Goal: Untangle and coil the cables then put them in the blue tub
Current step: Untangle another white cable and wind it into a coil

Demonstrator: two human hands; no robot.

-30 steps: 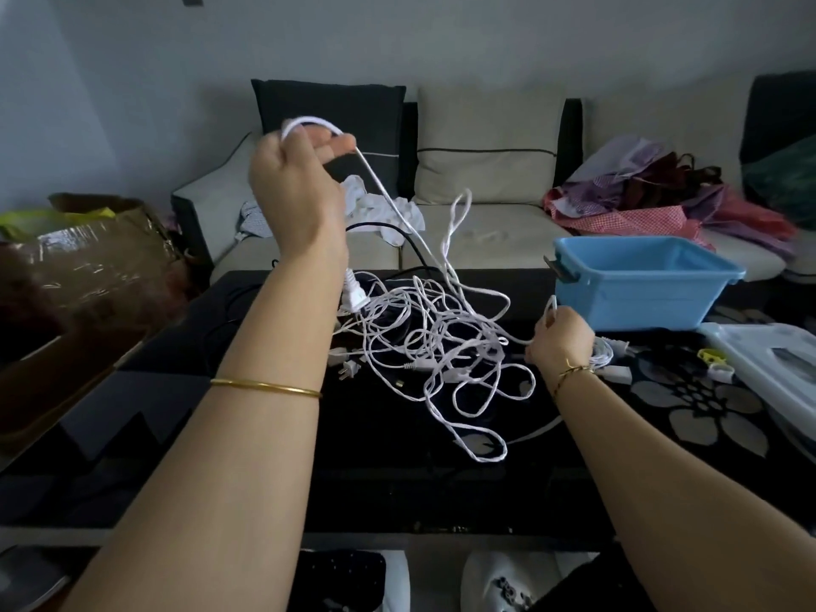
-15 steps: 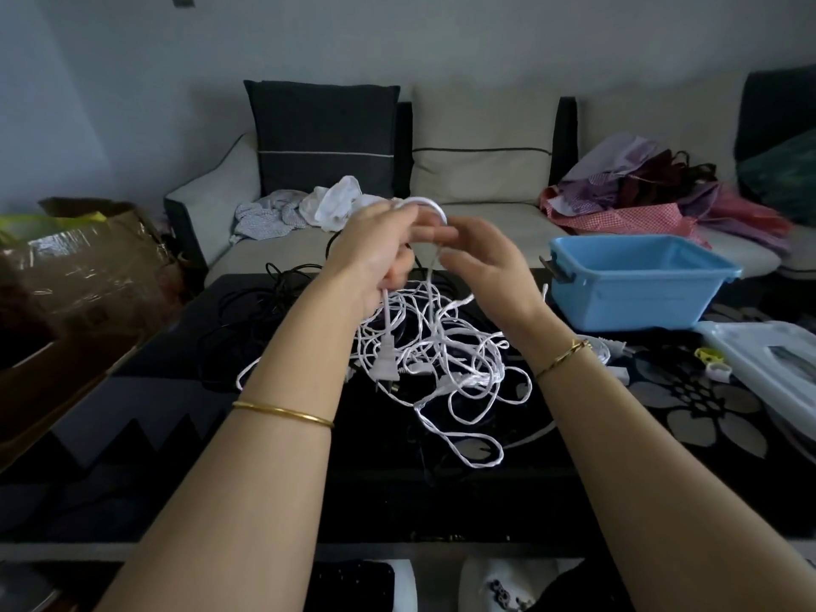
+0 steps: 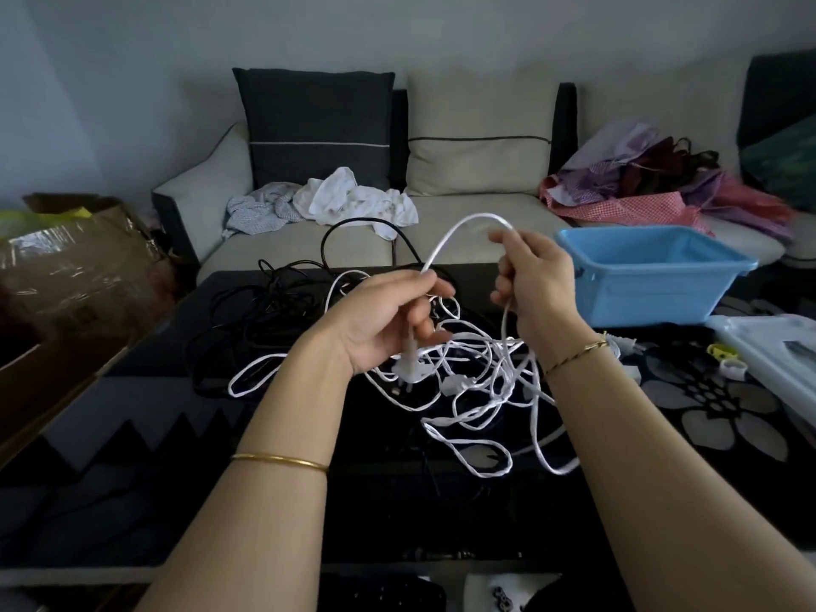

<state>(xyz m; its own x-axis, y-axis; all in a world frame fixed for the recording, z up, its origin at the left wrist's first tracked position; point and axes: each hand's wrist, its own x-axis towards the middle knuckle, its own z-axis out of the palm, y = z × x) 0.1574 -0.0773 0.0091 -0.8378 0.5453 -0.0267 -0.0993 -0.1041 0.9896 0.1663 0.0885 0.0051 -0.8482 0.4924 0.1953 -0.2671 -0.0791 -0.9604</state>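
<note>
A tangle of white cable (image 3: 481, 390) lies on the dark glass table (image 3: 397, 514). My left hand (image 3: 384, 315) grips the white cable just above its plug (image 3: 408, 366), which dangles below the palm. From there the cable arcs up and over to my right hand (image 3: 534, 280), which pinches it higher and to the right. A pile of black cables (image 3: 260, 315) sits on the table behind and to the left. The blue tub (image 3: 649, 276) stands on the table at the right, nothing visible inside.
A sofa (image 3: 481, 214) with cushions, white cloths (image 3: 349, 201) and a heap of coloured fabric (image 3: 653, 187) runs behind the table. A cardboard box (image 3: 70, 267) stands at the left. A white tray (image 3: 777, 364) and small yellow and white items (image 3: 724, 357) lie at the right.
My left hand came down from high at the left and my right hand rose from the table; they met, then drew apart with a loop of white cable stretched between them.
</note>
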